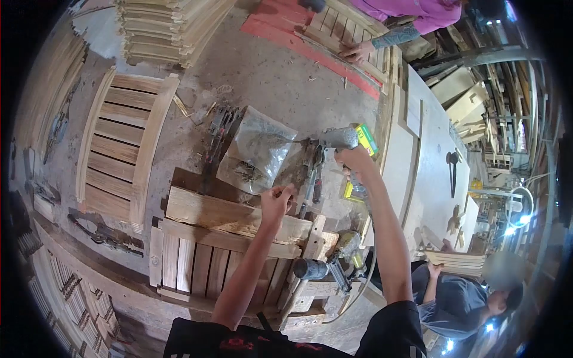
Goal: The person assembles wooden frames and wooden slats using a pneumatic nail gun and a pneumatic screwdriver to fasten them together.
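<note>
My right hand (356,160) is closed around the handle of a nail gun (339,138), whose grey body points left over the bench and whose magazine slants downward. My left hand (278,201) has its fingers curled in a pinch; whatever they hold, if anything, is too small to tell. It is above a wooden plank (221,213) lying along a slatted wooden panel (209,265) in front of me. Just beyond that hand lies a clear plastic bag (253,155) with small dark pieces in it. A second nail gun (334,262) rests at the panel's right end.
A finished-looking slatted panel (119,146) lies at left, below stacked slats (173,30). Clamps (215,140) lie beside the bag. One co-worker's hand (358,52) touches another panel at the top; a second person (453,304) holds slats (456,262) at lower right.
</note>
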